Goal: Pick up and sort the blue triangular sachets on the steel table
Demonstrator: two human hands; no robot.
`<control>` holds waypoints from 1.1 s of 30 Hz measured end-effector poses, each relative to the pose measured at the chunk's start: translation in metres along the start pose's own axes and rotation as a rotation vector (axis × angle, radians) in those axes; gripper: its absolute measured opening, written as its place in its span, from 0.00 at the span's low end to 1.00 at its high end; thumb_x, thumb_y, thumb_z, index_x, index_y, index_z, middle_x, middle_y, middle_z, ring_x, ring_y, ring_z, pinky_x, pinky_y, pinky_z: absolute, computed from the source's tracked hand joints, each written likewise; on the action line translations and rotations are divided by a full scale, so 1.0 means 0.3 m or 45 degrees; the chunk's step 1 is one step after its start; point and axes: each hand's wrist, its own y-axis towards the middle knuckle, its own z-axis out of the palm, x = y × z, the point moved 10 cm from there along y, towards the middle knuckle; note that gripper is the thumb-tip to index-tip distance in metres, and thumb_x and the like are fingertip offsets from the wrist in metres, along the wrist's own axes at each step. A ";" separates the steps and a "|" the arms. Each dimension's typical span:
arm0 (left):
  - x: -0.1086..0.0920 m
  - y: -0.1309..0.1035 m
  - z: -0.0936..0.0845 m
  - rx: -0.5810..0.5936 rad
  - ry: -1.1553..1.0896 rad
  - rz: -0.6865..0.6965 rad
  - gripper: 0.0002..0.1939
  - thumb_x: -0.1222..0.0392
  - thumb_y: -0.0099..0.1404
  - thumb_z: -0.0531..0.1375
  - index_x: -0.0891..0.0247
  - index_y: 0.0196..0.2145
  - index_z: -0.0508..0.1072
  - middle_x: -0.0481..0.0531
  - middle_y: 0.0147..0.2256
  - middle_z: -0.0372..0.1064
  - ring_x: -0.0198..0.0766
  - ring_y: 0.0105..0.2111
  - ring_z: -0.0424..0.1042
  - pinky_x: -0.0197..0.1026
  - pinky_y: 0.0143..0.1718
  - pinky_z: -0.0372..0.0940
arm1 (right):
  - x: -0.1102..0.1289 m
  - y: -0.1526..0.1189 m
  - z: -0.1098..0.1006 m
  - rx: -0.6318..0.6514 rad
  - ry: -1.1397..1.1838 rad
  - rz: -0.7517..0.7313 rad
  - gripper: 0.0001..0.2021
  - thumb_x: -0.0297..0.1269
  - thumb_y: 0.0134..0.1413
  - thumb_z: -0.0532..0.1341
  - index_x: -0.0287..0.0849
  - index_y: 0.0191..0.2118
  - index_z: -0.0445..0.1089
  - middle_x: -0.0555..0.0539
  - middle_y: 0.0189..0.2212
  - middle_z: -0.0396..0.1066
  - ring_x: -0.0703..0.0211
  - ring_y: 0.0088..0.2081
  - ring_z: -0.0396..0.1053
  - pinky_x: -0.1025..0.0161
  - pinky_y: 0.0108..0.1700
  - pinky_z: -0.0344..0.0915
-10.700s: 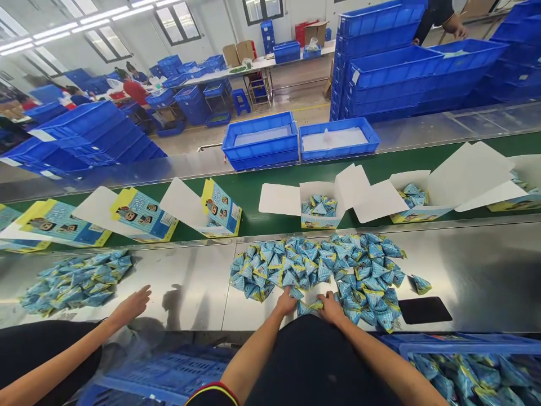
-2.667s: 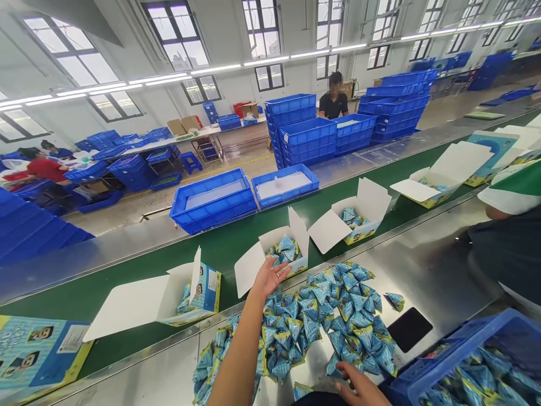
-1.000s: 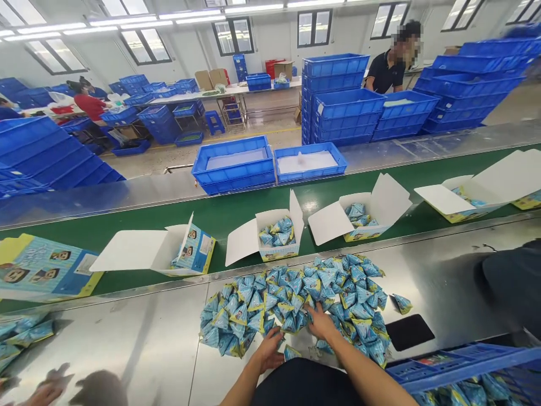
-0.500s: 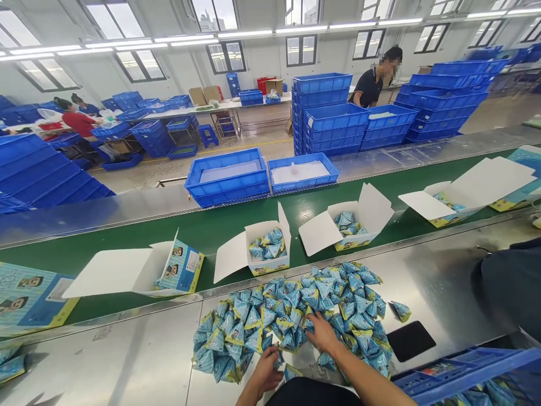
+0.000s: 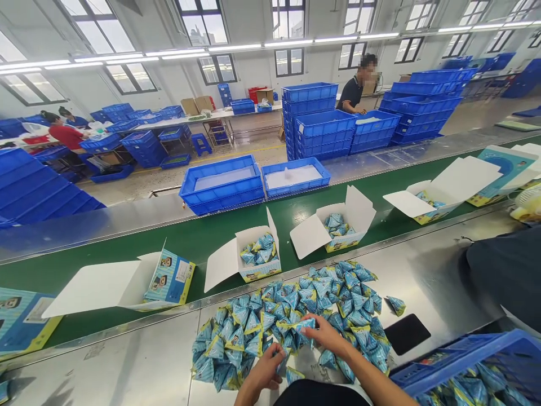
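A heap of blue-and-yellow pyramid-shaped packets lies on the steel table before me. My right hand is closed on one packet, pinched by its edge just over the near side of the heap. To its left, my left hand is curled, palm inward, with a blue packet partly hidden at its fingers. Beyond the heap, open cartons stand on the green belt; the carton straight ahead and the carton to its right hold such packets.
A black phone lies right of the heap, near a lone packet. A blue crate with more packets sits at lower right. Across the green belt stand blue bins. A dark sleeve is at the right; a person works behind stacked crates.
My right hand has lifted slightly from the heap, a packet now showing in its fingers. My left hand has moved slightly down. The view has tilted and the cartons appear shifted left.
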 end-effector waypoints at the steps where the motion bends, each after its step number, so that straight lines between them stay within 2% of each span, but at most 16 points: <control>1: -0.061 -0.044 0.015 -0.003 0.112 0.020 0.28 0.31 0.55 0.71 0.56 0.34 0.68 0.43 0.29 0.63 0.35 0.22 0.67 0.38 0.26 0.57 | 0.026 -0.029 -0.003 0.013 0.070 -0.001 0.27 0.62 0.56 0.62 0.45 0.50 0.71 0.51 0.32 0.70 0.59 0.28 0.66 0.62 0.32 0.65; 3: -0.210 -0.150 0.071 0.084 0.266 0.116 0.29 0.28 0.60 0.67 0.57 0.36 0.69 0.45 0.32 0.64 0.36 0.27 0.71 0.39 0.30 0.61 | 0.089 -0.101 -0.005 0.068 0.278 -0.026 0.32 0.70 0.55 0.61 0.47 0.49 0.70 0.52 0.32 0.68 0.61 0.28 0.65 0.64 0.31 0.65; 7: -0.490 -0.408 0.213 0.610 0.145 0.426 0.27 0.32 0.67 0.65 0.62 0.39 0.75 0.50 0.35 0.69 0.38 0.35 0.73 0.40 0.40 0.66 | 0.290 -0.294 0.037 0.495 0.930 -0.208 0.36 0.73 0.48 0.67 0.44 0.46 0.70 0.52 0.28 0.69 0.60 0.26 0.70 0.63 0.29 0.68; 8: -0.539 -0.462 0.222 0.723 0.061 0.487 0.27 0.32 0.67 0.65 0.63 0.38 0.76 0.50 0.33 0.69 0.39 0.34 0.74 0.40 0.40 0.66 | 0.342 -0.343 0.038 0.598 1.019 -0.252 0.35 0.71 0.47 0.69 0.44 0.45 0.71 0.52 0.27 0.69 0.59 0.24 0.70 0.64 0.27 0.66; 10: -0.602 -0.528 0.202 0.814 -0.006 0.584 0.28 0.32 0.67 0.64 0.65 0.36 0.76 0.51 0.30 0.69 0.40 0.31 0.75 0.40 0.38 0.66 | 0.428 -0.420 0.021 0.701 1.021 -0.325 0.30 0.64 0.47 0.73 0.42 0.43 0.73 0.50 0.30 0.71 0.61 0.24 0.70 0.67 0.26 0.63; 12: -0.630 -0.553 0.174 0.813 0.117 0.692 0.27 0.36 0.69 0.64 0.67 0.36 0.77 0.53 0.31 0.71 0.39 0.32 0.75 0.39 0.38 0.66 | 0.512 -0.481 0.006 0.793 0.892 -0.427 0.27 0.59 0.46 0.76 0.40 0.39 0.75 0.47 0.36 0.73 0.65 0.26 0.68 0.65 0.32 0.63; 14: -0.653 -0.580 0.159 0.861 0.159 0.844 0.26 0.37 0.71 0.63 0.67 0.35 0.79 0.54 0.29 0.71 0.37 0.30 0.72 0.37 0.36 0.64 | 0.586 -0.531 0.005 0.897 0.717 -0.536 0.27 0.60 0.45 0.75 0.39 0.34 0.76 0.44 0.41 0.73 0.64 0.31 0.66 0.62 0.40 0.63; 16: -0.668 -0.604 0.150 0.930 0.053 0.960 0.27 0.36 0.71 0.61 0.67 0.33 0.78 0.52 0.25 0.68 0.36 0.25 0.69 0.36 0.30 0.61 | 0.625 -0.545 -0.001 0.856 0.585 -0.579 0.26 0.61 0.47 0.74 0.39 0.31 0.75 0.43 0.42 0.73 0.61 0.35 0.66 0.61 0.44 0.62; 18: -0.663 -0.606 0.145 0.918 0.020 0.999 0.26 0.38 0.70 0.62 0.66 0.31 0.78 0.51 0.24 0.66 0.35 0.24 0.67 0.37 0.29 0.60 | 0.647 -0.546 -0.011 0.772 0.603 -0.621 0.23 0.59 0.50 0.72 0.41 0.29 0.73 0.44 0.41 0.72 0.59 0.36 0.66 0.61 0.43 0.61; 20: -0.662 -0.624 0.149 0.946 -0.006 1.069 0.28 0.36 0.69 0.62 0.64 0.25 0.75 0.53 0.25 0.67 0.36 0.24 0.67 0.39 0.30 0.61 | 0.664 -0.567 -0.014 0.784 0.763 -0.714 0.25 0.61 0.53 0.68 0.43 0.25 0.67 0.45 0.37 0.71 0.61 0.32 0.65 0.62 0.38 0.60; 23: -0.691 -0.673 0.132 1.004 -0.192 1.216 0.34 0.31 0.68 0.58 0.62 0.18 0.67 0.54 0.23 0.64 0.36 0.22 0.63 0.40 0.26 0.57 | 0.628 -0.573 -0.045 0.738 0.937 -0.731 0.27 0.63 0.50 0.69 0.45 0.23 0.61 0.46 0.33 0.69 0.64 0.26 0.61 0.62 0.31 0.57; 25: -0.705 -0.689 0.119 0.936 -0.153 1.240 0.30 0.36 0.70 0.60 0.62 0.20 0.69 0.53 0.23 0.63 0.35 0.23 0.62 0.40 0.26 0.54 | 0.588 -0.568 -0.086 0.691 0.959 -0.684 0.29 0.67 0.44 0.70 0.47 0.22 0.62 0.47 0.30 0.69 0.63 0.22 0.59 0.61 0.27 0.56; 27: -0.723 -0.732 0.117 0.994 -0.134 1.270 0.30 0.37 0.69 0.61 0.62 0.19 0.69 0.53 0.23 0.63 0.36 0.25 0.64 0.40 0.28 0.55 | 0.577 -0.587 -0.122 0.775 0.966 -0.695 0.32 0.72 0.39 0.71 0.49 0.19 0.62 0.48 0.25 0.68 0.63 0.18 0.56 0.60 0.23 0.55; 29: -0.742 -0.779 0.110 1.073 -0.157 1.297 0.33 0.34 0.69 0.60 0.62 0.17 0.68 0.55 0.25 0.64 0.38 0.26 0.65 0.41 0.29 0.57 | 0.552 -0.591 -0.153 0.760 0.838 -0.628 0.31 0.70 0.36 0.74 0.48 0.19 0.64 0.48 0.24 0.70 0.62 0.20 0.63 0.60 0.26 0.60; 31: -0.751 -0.785 0.098 0.978 -0.035 1.283 0.28 0.38 0.71 0.60 0.63 0.23 0.75 0.54 0.25 0.66 0.38 0.27 0.65 0.41 0.31 0.58 | 0.532 -0.598 -0.165 0.739 0.684 -0.544 0.30 0.66 0.35 0.76 0.45 0.22 0.67 0.49 0.26 0.72 0.62 0.24 0.68 0.62 0.31 0.63; 33: -0.756 -0.802 0.103 0.996 0.031 1.259 0.24 0.40 0.70 0.63 0.63 0.27 0.78 0.54 0.27 0.67 0.37 0.27 0.64 0.40 0.31 0.57 | 0.529 -0.631 -0.142 0.837 0.559 -0.502 0.34 0.73 0.30 0.74 0.46 0.21 0.66 0.51 0.22 0.68 0.63 0.22 0.65 0.62 0.31 0.63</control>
